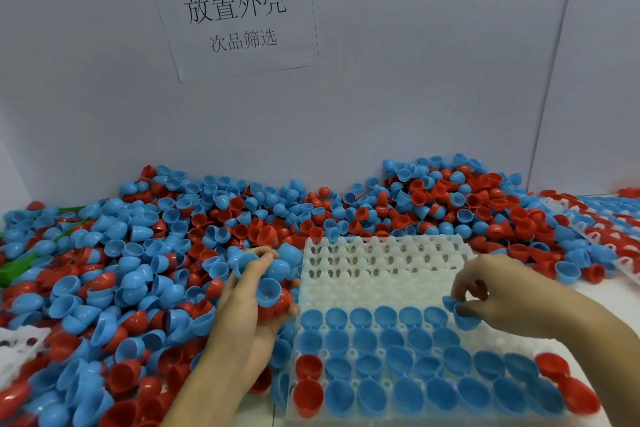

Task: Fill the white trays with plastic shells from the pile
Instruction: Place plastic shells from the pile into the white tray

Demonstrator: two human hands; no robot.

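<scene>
A white tray (388, 253) lies in front of me, its near rows filled with blue and a few red shells (419, 381), its far rows bare. My right hand (498, 291) pinches a blue shell (462, 314) just above the tray's right side, beside the end of the third filled row. My left hand (249, 298) grips a clutch of blue and red shells (273, 282) at the tray's left edge. The big pile of blue and red shells (145, 263) spreads left and behind the tray.
A grey wall with a paper sign (235, 10) stands behind the pile. Another filled tray (609, 218) lies at the far right. A green object (20, 267) pokes from the pile at left, and a white tray corner (17, 347) shows low left.
</scene>
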